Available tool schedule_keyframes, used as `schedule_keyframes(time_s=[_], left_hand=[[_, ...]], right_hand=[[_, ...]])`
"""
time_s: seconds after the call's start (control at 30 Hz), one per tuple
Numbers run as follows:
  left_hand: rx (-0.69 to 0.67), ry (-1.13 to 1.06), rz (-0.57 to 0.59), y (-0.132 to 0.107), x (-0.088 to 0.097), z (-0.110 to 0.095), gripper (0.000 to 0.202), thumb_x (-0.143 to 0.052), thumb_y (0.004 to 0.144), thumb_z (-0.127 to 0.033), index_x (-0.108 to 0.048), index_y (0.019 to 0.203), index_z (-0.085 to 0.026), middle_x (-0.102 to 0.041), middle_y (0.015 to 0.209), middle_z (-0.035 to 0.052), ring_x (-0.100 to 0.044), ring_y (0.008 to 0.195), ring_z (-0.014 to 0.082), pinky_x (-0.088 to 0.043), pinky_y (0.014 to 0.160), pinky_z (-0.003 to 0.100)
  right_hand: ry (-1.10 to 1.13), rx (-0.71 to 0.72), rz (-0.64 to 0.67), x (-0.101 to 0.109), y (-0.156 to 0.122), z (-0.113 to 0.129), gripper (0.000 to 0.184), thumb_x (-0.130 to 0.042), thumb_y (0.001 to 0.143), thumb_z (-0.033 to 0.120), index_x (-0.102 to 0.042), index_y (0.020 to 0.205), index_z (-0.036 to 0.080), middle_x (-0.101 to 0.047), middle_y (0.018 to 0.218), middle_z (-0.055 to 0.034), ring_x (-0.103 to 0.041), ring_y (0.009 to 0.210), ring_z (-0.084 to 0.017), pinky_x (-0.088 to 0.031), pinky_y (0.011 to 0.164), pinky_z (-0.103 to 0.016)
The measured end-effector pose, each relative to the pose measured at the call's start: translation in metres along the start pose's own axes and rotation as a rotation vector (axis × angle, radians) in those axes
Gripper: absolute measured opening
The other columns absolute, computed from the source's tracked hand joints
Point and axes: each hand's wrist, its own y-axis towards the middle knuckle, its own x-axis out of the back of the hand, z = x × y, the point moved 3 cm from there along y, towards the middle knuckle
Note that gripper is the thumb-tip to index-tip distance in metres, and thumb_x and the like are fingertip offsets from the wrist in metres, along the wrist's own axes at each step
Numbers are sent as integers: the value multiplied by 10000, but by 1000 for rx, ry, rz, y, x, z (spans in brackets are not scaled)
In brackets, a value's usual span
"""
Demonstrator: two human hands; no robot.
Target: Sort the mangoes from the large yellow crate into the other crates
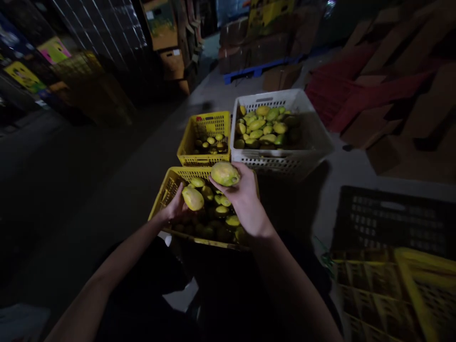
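Observation:
My left hand [174, 208] is closed around a yellow papaya [193, 198], held over the left part of the front yellow crate [161, 198]. Slightly higher and to the right, my right hand [247, 202] grips a yellow-green papaya [225, 174] near that crate's far edge. Several more papayas [223, 210] lie inside the front crate, the nearest ones in deep shadow. Behind it, a second yellow crate [183, 154] holds a few of the fruit at its bottom. To its right, a large white crate [285, 156] contains many yellow and green papayas.
Dark and yellow plastic crates [420, 266] sit at the lower right. Flattened cardboard [409, 156] and red crates [335, 95] are piled at the right. Cardboard boxes [171, 61] are stacked at the back, near a blue pallet [256, 71]. The light is dim.

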Motion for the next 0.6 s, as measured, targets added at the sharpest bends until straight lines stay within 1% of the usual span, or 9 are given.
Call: schedule_keyframes(time_s=[0.03,0.1,0.13,0.2,0.27,0.33,0.43,0.53,0.6], left_hand=[[24,-11,20,-14,-5,-6,990,-177,843,-892,-645,1185,-90,-733,784,144,-678,582,218,-547,539,309],[33,-65,61,-40,-17,-16,1076,-87,785,-935,-652,1138,-89,-709,718,139,-642,508,197,-519,464,286],[6,-105,79,-51,-23,-21,1079,-93,768,-948,-655,1109,-93,-697,698,134,-633,496,191,-502,433,271],[-70,-182,118,-68,-35,-27,1033,-169,756,-963,-662,1031,-98,-673,655,125,-606,468,171,-459,385,236],[-139,-234,165,-77,-45,-31,968,-258,759,-957,-662,932,-95,-641,599,111,-542,411,129,-422,359,204],[-197,-274,194,-80,-54,-34,908,-314,773,-940,-652,850,-101,-609,550,89,-480,374,93,-412,355,185],[-293,-343,183,-76,-65,-43,791,-397,827,-872,-642,815,-120,-591,537,55,-504,408,90,-455,400,175],[-375,-339,113,-68,-70,-56,685,-483,872,-783,-649,814,-120,-596,543,40,-538,427,97,-489,438,177],[-446,-331,46,-64,-70,-65,631,-533,886,-728,-668,849,-113,-644,599,57,-593,475,111,-519,477,181]], right_hand=[[-61,18,95,-1,2,-5,155,-685,728,307,-543,783,275,-682,846,2,-662,980,-266,-626,846,-522],[-139,19,217,-2,4,-13,190,-729,698,333,-561,769,280,-698,875,-16,-664,1002,-294,-615,857,-557],[-155,11,253,-4,3,-15,214,-760,668,321,-574,765,277,-707,887,-19,-664,1013,-300,-610,864,-562],[-164,-23,299,-8,-4,-17,278,-812,592,257,-603,775,273,-722,898,-8,-666,1030,-301,-602,882,-560],[-170,-44,326,-12,-14,-17,365,-836,520,181,-632,807,278,-732,882,16,-671,1028,-290,-600,893,-545],[-188,-25,366,-14,-24,-14,436,-840,494,139,-661,861,291,-745,869,29,-677,1018,-275,-597,913,-527],[-254,11,438,-13,-37,-9,484,-851,511,124,-696,935,297,-773,899,12,-698,997,-259,-570,987,-499],[-353,11,450,-8,-42,-2,477,-874,523,154,-713,953,283,-787,911,-19,-728,938,-269,-546,1018,-484],[-392,21,423,-4,-42,3,439,-883,540,215,-715,943,265,-787,898,-36,-735,876,-278,-558,976,-491]])
